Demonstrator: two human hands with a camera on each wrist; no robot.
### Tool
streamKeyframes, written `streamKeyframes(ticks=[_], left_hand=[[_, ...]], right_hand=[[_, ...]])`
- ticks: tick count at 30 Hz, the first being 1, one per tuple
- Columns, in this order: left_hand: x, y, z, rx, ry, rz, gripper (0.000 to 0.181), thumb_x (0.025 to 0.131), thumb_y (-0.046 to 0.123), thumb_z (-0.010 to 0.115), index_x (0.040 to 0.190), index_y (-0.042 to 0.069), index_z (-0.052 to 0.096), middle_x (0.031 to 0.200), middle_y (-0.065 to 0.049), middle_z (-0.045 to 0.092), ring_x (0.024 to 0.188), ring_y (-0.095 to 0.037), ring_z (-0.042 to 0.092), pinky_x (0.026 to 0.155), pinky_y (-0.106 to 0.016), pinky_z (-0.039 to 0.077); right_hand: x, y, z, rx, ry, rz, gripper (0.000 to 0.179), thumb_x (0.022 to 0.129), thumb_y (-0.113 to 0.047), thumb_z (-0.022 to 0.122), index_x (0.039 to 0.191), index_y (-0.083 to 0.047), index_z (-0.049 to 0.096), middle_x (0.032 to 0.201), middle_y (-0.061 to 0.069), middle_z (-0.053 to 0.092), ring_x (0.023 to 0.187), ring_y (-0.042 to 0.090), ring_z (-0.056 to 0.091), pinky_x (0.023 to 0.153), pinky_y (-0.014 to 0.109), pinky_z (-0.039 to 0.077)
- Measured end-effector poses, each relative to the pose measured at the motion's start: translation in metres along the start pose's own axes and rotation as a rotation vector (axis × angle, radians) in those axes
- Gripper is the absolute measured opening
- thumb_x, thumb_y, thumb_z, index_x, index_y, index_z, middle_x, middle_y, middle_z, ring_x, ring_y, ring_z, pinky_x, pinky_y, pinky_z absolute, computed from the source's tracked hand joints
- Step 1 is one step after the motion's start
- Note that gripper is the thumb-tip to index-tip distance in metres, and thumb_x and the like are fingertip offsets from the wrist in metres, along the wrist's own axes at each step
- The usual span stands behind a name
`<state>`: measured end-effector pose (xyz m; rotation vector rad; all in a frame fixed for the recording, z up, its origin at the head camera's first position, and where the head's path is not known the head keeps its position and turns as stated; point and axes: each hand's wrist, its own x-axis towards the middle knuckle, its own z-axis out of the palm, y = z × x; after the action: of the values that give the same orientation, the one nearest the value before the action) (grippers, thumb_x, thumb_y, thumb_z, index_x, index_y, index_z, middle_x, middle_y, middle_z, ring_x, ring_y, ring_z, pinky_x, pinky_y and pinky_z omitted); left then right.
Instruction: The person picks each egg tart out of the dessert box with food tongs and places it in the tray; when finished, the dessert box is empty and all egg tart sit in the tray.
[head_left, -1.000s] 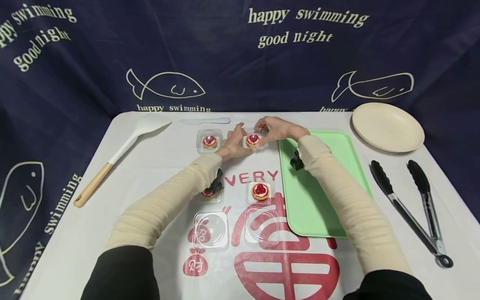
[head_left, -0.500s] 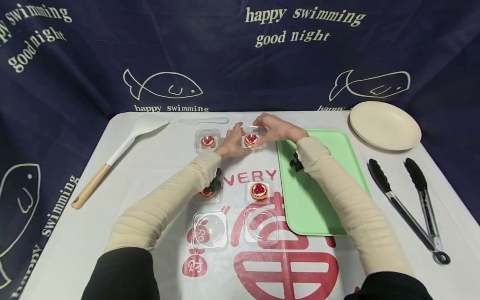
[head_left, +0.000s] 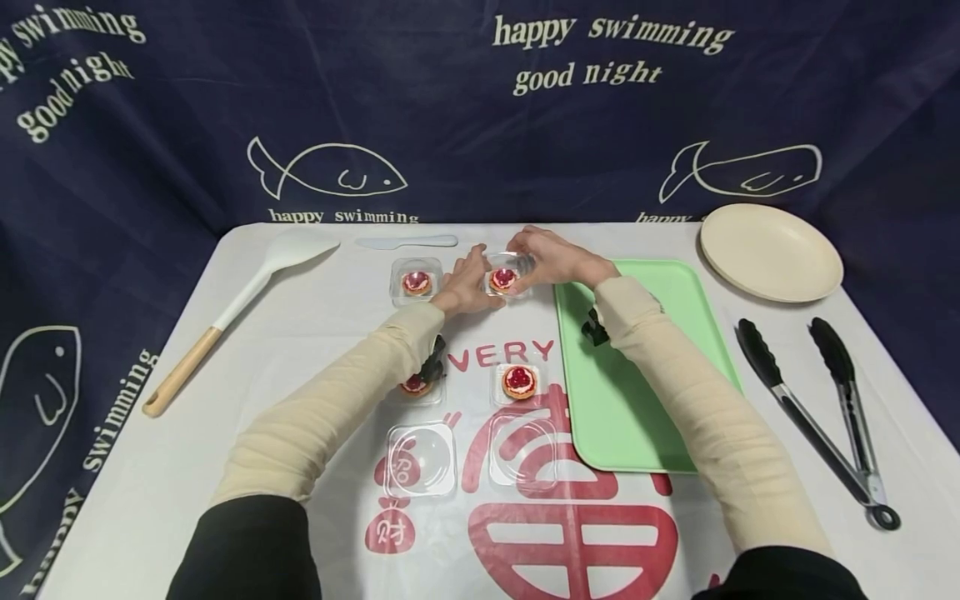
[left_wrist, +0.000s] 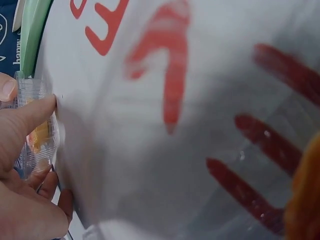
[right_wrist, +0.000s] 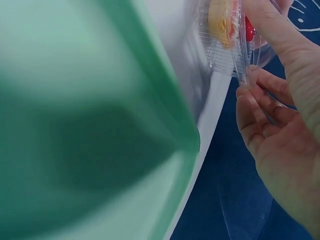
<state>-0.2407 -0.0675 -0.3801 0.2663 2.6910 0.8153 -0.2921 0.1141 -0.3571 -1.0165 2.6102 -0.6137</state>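
Observation:
At the back middle of the table, a clear plastic box (head_left: 498,293) holds a small tart (head_left: 503,279) topped with red fruit. My left hand (head_left: 465,287) grips this box from its left side, thumb toward me and fingers toward the back. From the right, my right hand (head_left: 551,254) pinches the edge of the clear lid (right_wrist: 242,45), which lies over the tart in the right wrist view. Left of my left hand stands another boxed tart (head_left: 416,283). Closer to me sit a tart (head_left: 519,382) in a clear box and one (head_left: 414,385) partly hidden by my left wrist.
Two clear plastic pieces (head_left: 420,459) lie at the front middle. A green tray (head_left: 622,400) lies under my right forearm. Black-tipped tongs (head_left: 855,417) and a cream plate (head_left: 772,252) are at right. A white ladle (head_left: 255,287) and a pale knife (head_left: 407,242) lie left and back.
Both hands keep their places on the box. The whole head view has shifted slightly; the tarts, tray and tongs stay where they were on the table.

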Motion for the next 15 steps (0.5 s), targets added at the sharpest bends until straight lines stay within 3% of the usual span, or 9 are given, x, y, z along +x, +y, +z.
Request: streamKeyframes(ticks=[15], left_hand=[[0.0015, 0.0015, -0.0017, -0.009, 0.003, -0.002, 0.101, 0.081, 0.023, 0.078, 0.152, 0.003, 0.009, 0.140, -0.012, 0.045, 0.133, -0.029, 0.035, 0.106, -0.047, 0.033]], right_hand=[[-0.0021, -0.0073, -0.0080, -0.051, -0.001, -0.034, 0.069, 0.073, -0.026, 0.087, 0.124, 0.009, 0.056, 0.121, 0.021, 0.056, 0.113, 0.033, 0.051, 0.102, 0.044, 0.042]])
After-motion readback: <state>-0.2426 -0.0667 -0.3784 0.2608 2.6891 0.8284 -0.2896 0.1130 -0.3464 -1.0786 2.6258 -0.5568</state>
